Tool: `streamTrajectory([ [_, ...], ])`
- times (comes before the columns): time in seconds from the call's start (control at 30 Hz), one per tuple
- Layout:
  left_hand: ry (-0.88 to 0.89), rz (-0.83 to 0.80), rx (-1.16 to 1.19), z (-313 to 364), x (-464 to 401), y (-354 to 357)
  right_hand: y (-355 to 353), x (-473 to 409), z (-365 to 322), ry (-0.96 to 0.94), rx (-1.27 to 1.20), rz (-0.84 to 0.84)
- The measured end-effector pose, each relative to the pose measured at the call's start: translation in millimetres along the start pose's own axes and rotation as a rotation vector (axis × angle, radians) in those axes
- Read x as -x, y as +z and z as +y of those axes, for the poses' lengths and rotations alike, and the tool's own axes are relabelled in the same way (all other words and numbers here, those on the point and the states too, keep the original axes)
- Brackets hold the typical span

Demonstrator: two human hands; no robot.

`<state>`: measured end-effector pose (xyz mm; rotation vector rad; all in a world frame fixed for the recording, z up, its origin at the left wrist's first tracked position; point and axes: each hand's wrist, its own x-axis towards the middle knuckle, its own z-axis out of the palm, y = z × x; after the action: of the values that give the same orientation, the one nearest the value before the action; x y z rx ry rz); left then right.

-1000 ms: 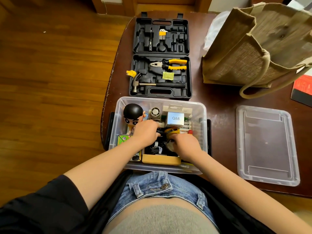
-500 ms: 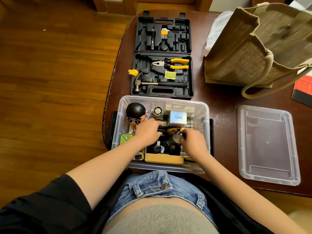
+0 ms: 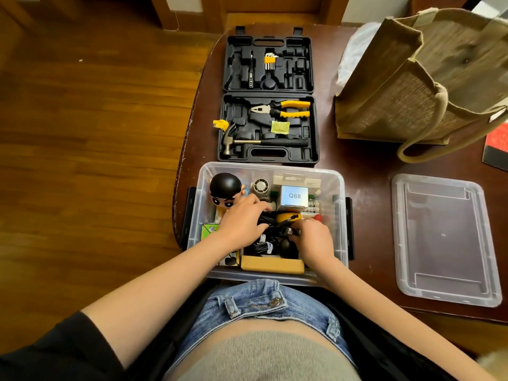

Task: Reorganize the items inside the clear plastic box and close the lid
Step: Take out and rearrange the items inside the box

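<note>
At the near edge of the dark brown wooden table, the clear plastic storage box stands open and full, a black-haired cartoon figurine in its far left corner. The left hand lies inside on a tangle of black cables, fingers curled over them, and the right hand just beside it pinches a small dark object I cannot identify. To the right, apart from the box, its clear plastic lid lies flat on the table.
</note>
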<state>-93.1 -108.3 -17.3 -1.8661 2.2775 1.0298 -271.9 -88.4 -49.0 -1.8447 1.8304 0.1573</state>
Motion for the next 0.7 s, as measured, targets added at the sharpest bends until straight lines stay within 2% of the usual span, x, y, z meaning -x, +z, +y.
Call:
streamTrajectory([
  [0.27, 0.092, 0.02, 0.079, 12.6, -4.4, 4.3, -2.4, -3.7, 1.6, -0.013, 0.078, -0.011],
  [0.4, 0.131, -0.145, 0.014, 23.6, -12.5, 3.5, -2.0, -4.9, 0.5, 0.0, 0.067, 0.026],
  [0.53, 0.129, -0.319, -0.177, 28.1, -22.5, 7.5, -1.0, -3.8, 0.8, 0.028, 0.021, 0.038],
  [0.63, 0.129, -0.356, -0.283, 26.1, -26.7, 9.6, -2.6, -3.7, 1.6, 0.068, 0.008, 0.043],
  [0.7, 0.136, -0.36, -0.3, 23.3, -26.9, 10.7, -5.8, -3.9, 2.4, 0.088, 0.069, -0.016],
])
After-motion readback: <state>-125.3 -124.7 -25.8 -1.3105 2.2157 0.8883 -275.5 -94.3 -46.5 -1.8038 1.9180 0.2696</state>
